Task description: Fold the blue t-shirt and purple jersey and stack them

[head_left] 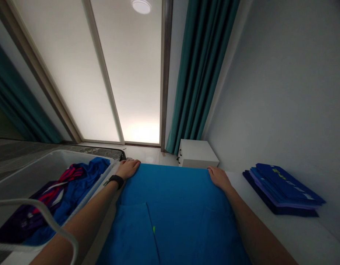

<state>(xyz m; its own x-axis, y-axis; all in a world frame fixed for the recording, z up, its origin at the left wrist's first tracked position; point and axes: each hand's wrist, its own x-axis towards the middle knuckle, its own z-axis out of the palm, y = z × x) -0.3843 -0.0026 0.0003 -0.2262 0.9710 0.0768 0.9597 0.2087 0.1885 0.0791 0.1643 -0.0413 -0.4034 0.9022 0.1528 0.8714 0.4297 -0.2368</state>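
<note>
A bright blue garment (164,206) lies spread flat on a white table (286,228), with a stitched patch pocket (133,235) and a small green mark showing near me. My left hand (128,168), a black watch on its wrist, rests on the far left corner of the cloth. My right hand (218,178) lies on the far right corner. Whether either hand pinches the cloth or only rests on it is hidden. Right of the garment sits a folded stack of dark blue clothes (283,189).
A white plastic bin (76,156) of crumpled blue, pink and purple clothes (76,187) stands left of the table. A white cord or hanger loop (48,217) crosses it. Beyond stand a small white cabinet (197,152), teal curtains (203,70) and a frosted sliding door (131,73).
</note>
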